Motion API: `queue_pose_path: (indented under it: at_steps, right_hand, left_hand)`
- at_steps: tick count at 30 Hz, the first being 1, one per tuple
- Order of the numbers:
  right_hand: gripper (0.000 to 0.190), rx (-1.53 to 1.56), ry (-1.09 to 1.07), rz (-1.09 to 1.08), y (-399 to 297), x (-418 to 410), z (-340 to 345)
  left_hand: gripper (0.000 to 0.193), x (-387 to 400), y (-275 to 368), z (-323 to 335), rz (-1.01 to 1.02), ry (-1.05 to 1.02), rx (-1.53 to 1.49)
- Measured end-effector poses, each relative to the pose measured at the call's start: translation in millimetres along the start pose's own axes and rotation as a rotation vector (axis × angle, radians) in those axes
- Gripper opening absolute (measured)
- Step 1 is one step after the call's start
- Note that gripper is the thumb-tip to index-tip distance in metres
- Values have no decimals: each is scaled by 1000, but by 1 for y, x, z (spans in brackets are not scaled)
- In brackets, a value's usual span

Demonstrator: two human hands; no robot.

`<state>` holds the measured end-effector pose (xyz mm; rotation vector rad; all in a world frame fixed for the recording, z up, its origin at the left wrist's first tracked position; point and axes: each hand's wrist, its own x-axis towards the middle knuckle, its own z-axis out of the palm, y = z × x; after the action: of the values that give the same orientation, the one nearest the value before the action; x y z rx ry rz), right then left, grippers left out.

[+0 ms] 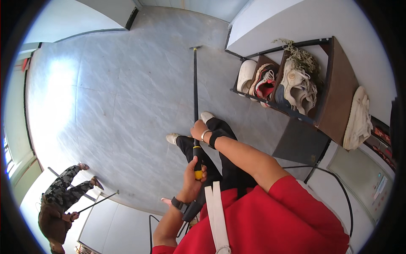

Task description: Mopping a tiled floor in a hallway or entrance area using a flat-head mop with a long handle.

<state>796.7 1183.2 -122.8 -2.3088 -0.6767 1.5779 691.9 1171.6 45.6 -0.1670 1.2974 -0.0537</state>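
A long-handled tool with a black shaft (195,85) and a narrow crosswise head, perhaps a floor scraper, reaches away from me. Its head (195,47) appears to rest on the grey marbled floor (136,85). My left hand (192,173), below a black wristwatch, is closed around the black grip with a yellow butt (199,175). Farther up, my right hand (199,129) wraps the shaft just beyond a yellow ring; a metal bracelet and a black band circle that wrist. My shoes (207,116) stand on either side of the shaft.
On the right, a shoe rack (337,92) holds several shoes and a dried plant (304,58). A white shoe (358,122) leans on its side. A black cable (344,187) curves past a cabinet. At lower left, another person (57,212) grips a similar long pole (98,202).
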Motion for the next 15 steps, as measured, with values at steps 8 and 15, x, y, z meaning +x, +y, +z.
queue_pose_path:
  at_steps: [8,15]
  right_hand:
    - [34,46,-97,100,-5,-54,-3]
    - [33,41,-95,39,-20,-9,-14]
  left_hand:
    - [27,-33,-18,4,-98,-15,-58]
    - [27,-14,5,15,-31,16,1]
